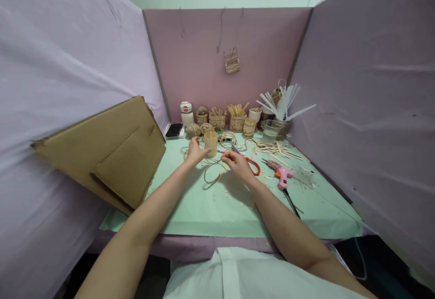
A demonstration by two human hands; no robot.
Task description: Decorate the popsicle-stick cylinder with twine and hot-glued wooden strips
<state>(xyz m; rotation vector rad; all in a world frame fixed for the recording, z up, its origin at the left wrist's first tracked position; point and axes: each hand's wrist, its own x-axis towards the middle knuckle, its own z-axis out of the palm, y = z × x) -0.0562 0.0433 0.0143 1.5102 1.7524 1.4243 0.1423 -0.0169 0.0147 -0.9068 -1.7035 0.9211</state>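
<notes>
My left hand [196,152] grips a small cup made of upright wooden sticks [211,141] from its left side, the thumb lying across the lower front. To the right of it, my right hand [235,161] is closed in a pinch, with a strand of twine [211,182] at its fingertips. That twine curls in a loose loop on the table below the two hands. Red-handled scissors [255,167] lie just beyond my right hand, partly hidden by it. Farther right rests a pink glue gun [284,175] with a black cord.
Behind stand a white jar [186,114], twine balls [193,130], woven baskets of sticks [217,119] and a bin of white glue sticks [282,127]. Loose sticks [278,149] lie at right. Folded cardboard [115,154] leans at left. A phone [174,130] sits at the back left.
</notes>
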